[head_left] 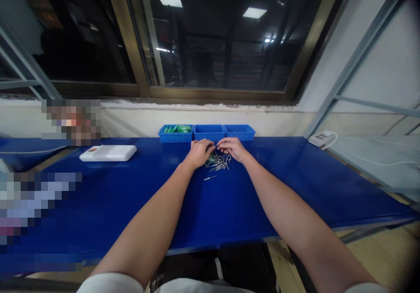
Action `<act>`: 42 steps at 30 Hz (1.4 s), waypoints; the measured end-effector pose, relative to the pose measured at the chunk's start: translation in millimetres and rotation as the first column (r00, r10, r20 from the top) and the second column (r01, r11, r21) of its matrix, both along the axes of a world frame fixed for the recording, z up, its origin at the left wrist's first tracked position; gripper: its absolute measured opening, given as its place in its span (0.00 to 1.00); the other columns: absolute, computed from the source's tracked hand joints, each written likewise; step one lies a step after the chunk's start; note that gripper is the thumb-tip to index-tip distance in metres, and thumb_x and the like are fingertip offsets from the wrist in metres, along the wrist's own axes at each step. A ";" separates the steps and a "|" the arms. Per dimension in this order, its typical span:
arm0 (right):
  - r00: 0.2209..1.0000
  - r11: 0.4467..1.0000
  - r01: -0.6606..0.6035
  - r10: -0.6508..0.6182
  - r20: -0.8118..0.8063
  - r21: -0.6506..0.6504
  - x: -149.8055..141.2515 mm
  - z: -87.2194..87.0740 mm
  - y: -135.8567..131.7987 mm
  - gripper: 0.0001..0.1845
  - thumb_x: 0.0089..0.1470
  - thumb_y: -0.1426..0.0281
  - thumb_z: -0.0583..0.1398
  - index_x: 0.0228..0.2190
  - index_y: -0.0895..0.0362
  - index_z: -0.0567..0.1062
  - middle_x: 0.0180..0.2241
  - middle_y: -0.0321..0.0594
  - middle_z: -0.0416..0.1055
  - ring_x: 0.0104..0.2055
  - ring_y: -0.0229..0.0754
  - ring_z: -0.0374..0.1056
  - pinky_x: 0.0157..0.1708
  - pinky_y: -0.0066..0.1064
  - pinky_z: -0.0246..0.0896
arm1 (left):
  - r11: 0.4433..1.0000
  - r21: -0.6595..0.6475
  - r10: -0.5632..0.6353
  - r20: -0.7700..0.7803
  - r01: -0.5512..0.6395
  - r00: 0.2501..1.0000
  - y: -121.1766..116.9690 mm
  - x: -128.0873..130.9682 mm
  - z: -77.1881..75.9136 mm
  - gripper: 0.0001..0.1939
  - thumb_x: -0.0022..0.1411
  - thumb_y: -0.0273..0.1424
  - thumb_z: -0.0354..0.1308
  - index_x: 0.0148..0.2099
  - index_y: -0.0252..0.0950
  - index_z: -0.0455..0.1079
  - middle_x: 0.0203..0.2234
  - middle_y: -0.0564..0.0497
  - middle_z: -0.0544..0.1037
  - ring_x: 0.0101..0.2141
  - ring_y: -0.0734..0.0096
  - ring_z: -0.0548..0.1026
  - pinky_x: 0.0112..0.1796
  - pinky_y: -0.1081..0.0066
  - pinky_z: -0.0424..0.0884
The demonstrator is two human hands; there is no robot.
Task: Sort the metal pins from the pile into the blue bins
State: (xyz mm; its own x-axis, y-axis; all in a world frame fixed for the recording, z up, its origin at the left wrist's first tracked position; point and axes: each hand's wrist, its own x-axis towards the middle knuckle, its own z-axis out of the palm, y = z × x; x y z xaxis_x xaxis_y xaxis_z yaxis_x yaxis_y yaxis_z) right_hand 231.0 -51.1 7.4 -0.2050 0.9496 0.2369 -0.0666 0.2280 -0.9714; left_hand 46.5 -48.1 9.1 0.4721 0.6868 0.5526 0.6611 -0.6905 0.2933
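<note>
My left hand point(198, 153) and my right hand point(232, 148) meet above the table in front of the blue bins, fingers pinched. Between their fingertips is a small thin metal piece that looks like a blind rivet point(215, 145); both hands appear to hold it. Just under them lies a loose pile of silvery blind rivets point(220, 163) with long thin stems. Something small and green, partly hidden by my left hand, shows at the pile's left side. One single rivet point(210, 178) lies apart, closer to me.
Three blue bins point(209, 132) stand in a row against the wall; the left one holds green packets point(177, 129). A white box-shaped device point(108, 153) lies on the blue table point(229, 214) at left. At the right edge sits a white power strip point(323, 139) with a cable.
</note>
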 end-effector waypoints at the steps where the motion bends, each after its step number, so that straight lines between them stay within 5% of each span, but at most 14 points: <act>1: 0.998 0.998 0.053 -0.054 0.031 0.039 1.4 -0.6 1.4 0.11 0.37 0.68 0.62 0.27 0.60 0.77 0.23 0.40 0.73 0.22 0.34 0.62 0.20 0.25 0.50 | 0.999 0.002 0.051 0.005 -0.051 0.999 -1.5 -0.2 0.3 0.16 0.63 0.38 0.48 0.50 0.42 0.67 0.45 0.47 0.73 0.47 0.62 0.69 0.49 0.57 0.58; 5: 0.901 0.921 0.255 -0.337 0.273 0.295 9.3 -3.2 5.8 0.12 0.38 0.68 0.61 0.29 0.59 0.77 0.26 0.38 0.74 0.27 0.37 0.64 0.29 0.29 0.58 | 0.963 -0.037 0.269 0.006 -0.268 0.963 -3.0 -5.5 0.7 0.19 0.64 0.41 0.44 0.56 0.49 0.62 0.57 0.47 0.63 0.57 0.57 0.57 0.52 0.48 0.49; 11: 0.680 0.784 0.326 -0.583 0.444 0.529 14.1 -3.7 9.0 0.19 0.41 0.69 0.59 0.38 0.57 0.76 0.36 0.40 0.74 0.35 0.41 0.64 0.41 0.35 0.60 | 0.912 -0.055 0.409 0.047 -0.406 0.912 1.1 -17.9 3.7 0.13 0.62 0.36 0.48 0.35 0.43 0.74 0.42 0.48 0.76 0.48 0.57 0.65 0.49 0.48 0.49; 16: 0.520 0.709 0.313 -0.685 0.511 0.632 10.3 -5.5 18.2 0.25 0.43 0.65 0.59 0.45 0.58 0.73 0.45 0.43 0.71 0.46 0.48 0.60 0.50 0.40 0.54 | 0.883 -0.069 0.467 0.041 -0.464 0.883 -0.6 -20.9 4.3 0.09 0.58 0.34 0.53 0.32 0.42 0.75 0.39 0.49 0.76 0.45 0.57 0.67 0.48 0.49 0.52; 21: 0.456 0.744 0.229 -0.652 0.606 0.628 6.0 -10.4 23.2 0.30 0.42 0.64 0.60 0.49 0.60 0.69 0.52 0.48 0.64 0.53 0.51 0.55 0.53 0.44 0.48 | 0.889 -0.127 0.438 -0.040 -0.439 0.898 2.3 -17.9 -0.6 0.11 0.58 0.38 0.51 0.39 0.44 0.74 0.44 0.50 0.74 0.48 0.58 0.67 0.49 0.52 0.54; 24: 0.455 0.733 0.235 -0.663 0.595 0.638 6.9 -9.5 19.6 0.29 0.42 0.65 0.59 0.48 0.60 0.69 0.53 0.48 0.62 0.54 0.51 0.55 0.53 0.44 0.49 | 0.883 -0.188 0.410 -0.138 -0.430 0.902 4.0 -14.8 -3.5 0.21 0.58 0.47 0.48 0.49 0.44 0.69 0.53 0.47 0.68 0.53 0.55 0.62 0.52 0.52 0.53; 27: 0.466 0.744 0.282 -0.658 0.592 0.606 11.9 -3.6 12.3 0.19 0.43 0.70 0.57 0.40 0.58 0.74 0.45 0.45 0.69 0.49 0.47 0.60 0.50 0.39 0.54 | 0.883 -0.257 0.335 -0.241 -0.393 0.911 3.3 -12.2 -5.8 0.36 0.55 0.57 0.42 0.58 0.41 0.60 0.60 0.44 0.56 0.59 0.52 0.54 0.54 0.52 0.52; 30: 0.495 0.854 0.280 -0.520 0.696 0.439 18.4 6.2 3.6 0.10 0.42 0.70 0.58 0.30 0.56 0.77 0.31 0.40 0.74 0.37 0.43 0.67 0.40 0.33 0.60 | 0.895 -0.274 0.271 -0.291 -0.352 0.917 0.7 -10.0 -6.4 0.43 0.52 0.60 0.41 0.62 0.39 0.54 0.62 0.42 0.50 0.61 0.51 0.46 0.56 0.52 0.46; 33: 0.516 0.942 0.207 -0.334 0.789 0.264 22.3 14.0 -2.7 0.06 0.38 0.67 0.62 0.23 0.55 0.77 0.24 0.36 0.73 0.28 0.40 0.67 0.31 0.30 0.60 | 0.928 -0.182 0.276 -0.248 -0.324 0.929 -2.1 -8.7 -3.4 0.41 0.53 0.59 0.42 0.60 0.37 0.58 0.61 0.41 0.53 0.62 0.50 0.44 0.58 0.50 0.37; 36: 0.519 0.970 0.136 -0.242 0.820 0.201 22.6 14.0 -3.2 0.04 0.35 0.68 0.64 0.20 0.55 0.76 0.21 0.36 0.72 0.24 0.38 0.65 0.27 0.29 0.57 | 0.952 -0.053 0.295 -0.090 -0.300 0.951 -4.2 -8.5 2.3 0.28 0.60 0.51 0.41 0.52 0.38 0.66 0.56 0.44 0.64 0.60 0.53 0.51 0.57 0.49 0.35; 42: 0.523 0.974 0.071 -0.220 0.824 0.215 20.5 -1.4 6.4 0.03 0.40 0.70 0.63 0.18 0.55 0.76 0.20 0.37 0.72 0.23 0.37 0.64 0.24 0.27 0.54 | 0.954 -0.026 0.299 -0.032 -0.300 0.954 -4.0 -6.8 6.7 0.20 0.65 0.35 0.40 0.29 0.36 0.69 0.33 0.47 0.75 0.42 0.63 0.70 0.48 0.57 0.57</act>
State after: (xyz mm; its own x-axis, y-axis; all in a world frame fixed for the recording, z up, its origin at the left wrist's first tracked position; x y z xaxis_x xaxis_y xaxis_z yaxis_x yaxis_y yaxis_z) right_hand 251.5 -44.7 6.0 -0.2409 0.9573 0.1596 0.8066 0.2890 -0.5156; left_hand 39.7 -52.1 15.9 0.2569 0.8152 0.5192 0.8441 -0.4508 0.2902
